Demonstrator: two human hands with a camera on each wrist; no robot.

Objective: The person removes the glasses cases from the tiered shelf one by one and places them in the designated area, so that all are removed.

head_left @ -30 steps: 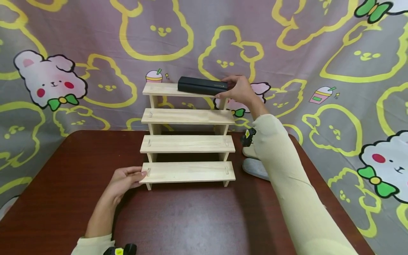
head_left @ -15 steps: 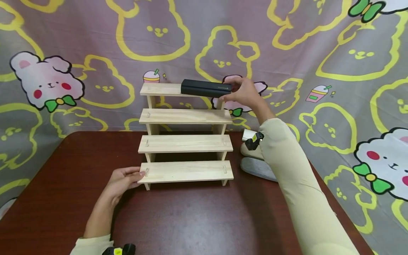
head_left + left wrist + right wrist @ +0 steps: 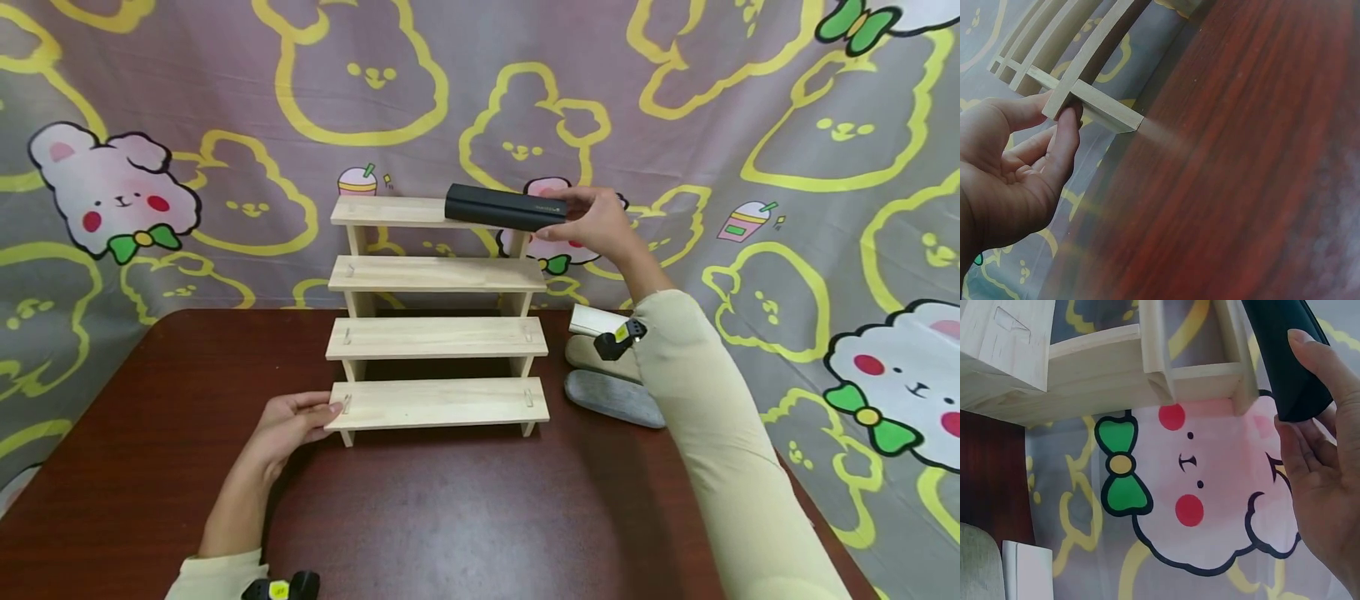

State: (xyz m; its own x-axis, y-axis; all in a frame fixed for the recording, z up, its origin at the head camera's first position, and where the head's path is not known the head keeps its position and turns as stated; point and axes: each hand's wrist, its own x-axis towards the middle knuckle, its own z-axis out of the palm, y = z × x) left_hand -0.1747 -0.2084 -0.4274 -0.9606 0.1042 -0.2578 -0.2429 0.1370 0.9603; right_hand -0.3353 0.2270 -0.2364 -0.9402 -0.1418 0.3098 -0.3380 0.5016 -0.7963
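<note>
A pale wooden rack [image 3: 438, 337] with several stepped shelves stands on the table. My left hand [image 3: 288, 429] pinches the left end of its lowest shelf, thumb and fingers on either side of the board in the left wrist view [image 3: 1022, 169]. At the top shelf [image 3: 390, 211], a long black case [image 3: 502, 208], like a glasses case, juts past the right end. My right hand [image 3: 600, 223] grips the case's right end between thumb and fingers. Seen from the right wrist, the dark case [image 3: 1294, 362] has a triangular end. Whether it touches the shelf I cannot tell.
Right of the rack lie a grey case [image 3: 613, 398], a beige case [image 3: 600, 357] and a white box [image 3: 592, 320], partly behind the right forearm. A patterned cloth [image 3: 240, 75] hangs behind the dark red wooden table [image 3: 450, 517].
The right hand has moved the black case to the right along the top shelf. More of the cases and white box beside the rack shows. My left hand keeps its hold on the rack.
</note>
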